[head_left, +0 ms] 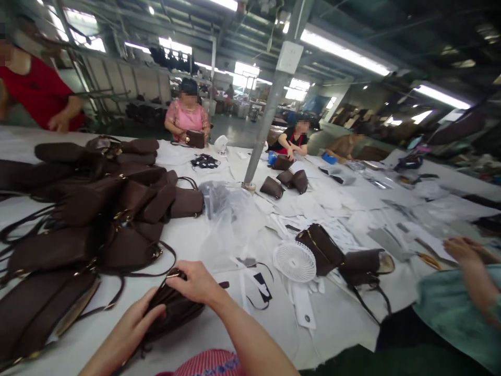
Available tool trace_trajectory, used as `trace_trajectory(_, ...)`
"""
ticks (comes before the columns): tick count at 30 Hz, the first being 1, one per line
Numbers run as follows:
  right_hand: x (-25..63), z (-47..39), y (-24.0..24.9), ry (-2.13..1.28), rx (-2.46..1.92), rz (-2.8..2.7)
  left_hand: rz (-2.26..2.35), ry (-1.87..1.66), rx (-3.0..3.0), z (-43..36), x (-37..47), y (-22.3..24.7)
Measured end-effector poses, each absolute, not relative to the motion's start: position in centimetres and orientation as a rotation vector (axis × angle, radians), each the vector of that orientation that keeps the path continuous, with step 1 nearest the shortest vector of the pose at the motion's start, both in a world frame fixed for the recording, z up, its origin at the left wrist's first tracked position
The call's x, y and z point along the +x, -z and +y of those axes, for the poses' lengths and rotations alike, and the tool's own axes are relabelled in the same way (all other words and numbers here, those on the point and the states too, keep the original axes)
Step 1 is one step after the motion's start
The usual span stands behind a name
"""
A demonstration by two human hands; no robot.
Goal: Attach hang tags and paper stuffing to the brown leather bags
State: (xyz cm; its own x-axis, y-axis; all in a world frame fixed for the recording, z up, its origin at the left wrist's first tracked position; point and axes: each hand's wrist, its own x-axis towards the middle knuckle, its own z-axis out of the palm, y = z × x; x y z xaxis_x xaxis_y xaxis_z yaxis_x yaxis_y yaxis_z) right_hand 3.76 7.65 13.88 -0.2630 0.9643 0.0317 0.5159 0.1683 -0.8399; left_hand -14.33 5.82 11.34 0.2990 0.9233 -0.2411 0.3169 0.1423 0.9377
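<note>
Between my two hands, low in the head view, is a dark brown handbag (178,309), tilted above the white table. My left hand (136,318) grips its near left side, thumb pressed along the top. At the bag's upper edge, my right hand (191,282) is closed over the rim, near a shiny metal strip. The bag's underside is hidden from me. A pile of similar brown bags (84,201) with straps and gold fittings lies just left of my hands. A black tag (263,287) with a thin cord rests to the right.
A small white fan (294,261) stands right of my hands, beside more brown bags (320,248). Clear plastic bags (230,214) lie ahead, near a grey post (266,104). A co-worker's hands (465,250) are at the right. Other people sit across the table (274,334).
</note>
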Motion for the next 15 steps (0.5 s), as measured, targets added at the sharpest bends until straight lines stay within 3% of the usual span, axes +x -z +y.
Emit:
trace_trajectory(3,6.2,7.1,-12.3,-1.108,-1.398,-1.777,1.267,-0.601,1.317,4.7,-13.5,-10.4)
trace_trajectory(8,15.5,4.7,-7.1,-1.076,-2.110,-1.459,1.279,-0.658,1.012,4.2,-12.1,-9.7)
trace_trajectory(15,19.9,0.9,0.8,-0.942,-2.536,-1.300,1.261,-0.702,0.779,4.2,-10.7,-9.8)
